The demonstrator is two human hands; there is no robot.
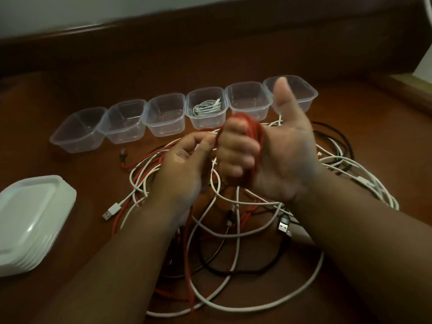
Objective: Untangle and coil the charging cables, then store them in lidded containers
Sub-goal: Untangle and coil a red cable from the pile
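A red cable (256,146) is wound in several loops around the curled fingers of my right hand (278,155), whose thumb points up. My left hand (184,164) pinches the loose run of that red cable just left of the coil. Beneath both hands lies a tangle of white, red and black cables (236,232) on the brown table. Behind them stands a row of several clear plastic containers (164,118) without lids. One of them (207,111) holds a coiled white cable (207,106); the others look empty.
A stack of white lids (30,218) lies at the left edge of the table. A white USB plug (109,212) and a black USB plug (284,224) stick out of the tangle. A raised wooden rim (210,26) borders the far side.
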